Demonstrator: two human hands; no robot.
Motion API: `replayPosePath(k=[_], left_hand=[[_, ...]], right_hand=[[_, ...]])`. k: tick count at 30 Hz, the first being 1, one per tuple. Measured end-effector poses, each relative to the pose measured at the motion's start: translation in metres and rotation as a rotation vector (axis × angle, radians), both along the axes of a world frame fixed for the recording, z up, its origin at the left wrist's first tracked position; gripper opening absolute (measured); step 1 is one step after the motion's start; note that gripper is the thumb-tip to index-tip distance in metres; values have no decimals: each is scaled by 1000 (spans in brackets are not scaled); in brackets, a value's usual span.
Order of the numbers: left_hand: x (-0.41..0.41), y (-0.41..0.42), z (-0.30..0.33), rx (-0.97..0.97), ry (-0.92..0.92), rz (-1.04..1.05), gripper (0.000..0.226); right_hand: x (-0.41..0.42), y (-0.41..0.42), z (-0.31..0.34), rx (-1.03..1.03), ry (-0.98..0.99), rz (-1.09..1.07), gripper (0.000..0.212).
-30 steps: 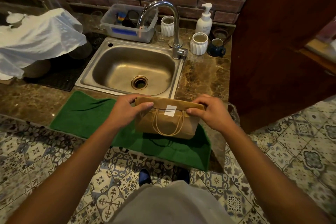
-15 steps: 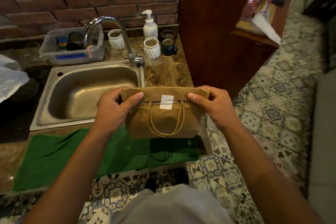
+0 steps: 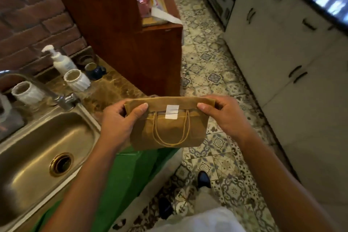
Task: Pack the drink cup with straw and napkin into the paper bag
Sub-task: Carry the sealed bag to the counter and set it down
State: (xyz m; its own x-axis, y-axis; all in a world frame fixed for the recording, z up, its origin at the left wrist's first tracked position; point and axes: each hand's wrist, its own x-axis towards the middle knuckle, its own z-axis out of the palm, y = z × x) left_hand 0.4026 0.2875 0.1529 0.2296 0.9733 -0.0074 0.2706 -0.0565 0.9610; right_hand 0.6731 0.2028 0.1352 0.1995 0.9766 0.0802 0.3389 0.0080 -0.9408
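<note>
head view. the paper bag (image 3: 169, 130) is held in the air in front of the person, above the edge of the counter (image 3: 111, 90) and the tiled floor (image 3: 211, 73), touching neither. its top is folded over and a white sticker (image 3: 172, 112) bridges the fold; a cord handle (image 3: 170, 132) hangs in a loop down the near face. the contents of the bag are hidden, so cup, straw and napkin cannot be seen. the left hand (image 3: 120, 120) pinches the left end of the folded top, thumb on the near face, the other fingers hidden behind the bag. the right hand (image 3: 224, 115) pinches the right end in the same way, its fingers curled over the top corner. both hands are closed on the bag.

the steel sink (image 3: 37, 149) lies at lower left, cut off by the frame edge; the tap (image 3: 56, 94) is blurred and its spout is partly out of view. a green mat (image 3: 131, 173) lies on the counter between sink and counter edge, partly hidden by the left forearm. behind the sink stand two white ribbed cups (image 3: 77, 80), a pump bottle (image 3: 60, 62) and a dark mug (image 3: 95, 69), all softened by blur. a brick wall (image 3: 32, 30) backs the counter, and a wooden cabinet (image 3: 131, 43) stands at its end; the things on its shelf are too blurred to name. pale cupboards (image 3: 282, 66) with dark handles line the right side. one dark shoe (image 3: 204, 179) shows below the bag.
</note>
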Motion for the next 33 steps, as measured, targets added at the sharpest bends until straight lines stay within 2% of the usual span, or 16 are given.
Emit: replayPosePath(k=[5,10,15,19,23,33], left_hand=[[58,-13,6,-40,14,-108,6],[134,-32,13,-7,22,-251,8],[233,-68,16,64,0,-439,14],[314,-94,14,111,-32,-530,15],[393,-123,17,142,-63,-626,20],[570,-175,25,214,-90,-933,21]], right_hand=[[46,-55,3,33,-98,-233,17],[99,-108,7,84,-172,-434,11],[172,-173,15,17,-234,-601,13],[232,-223,19,68,-309,-675,17],[292,-273,19,35,-371,-740,12],[398,-365,19,11,-461,-1070,9]])
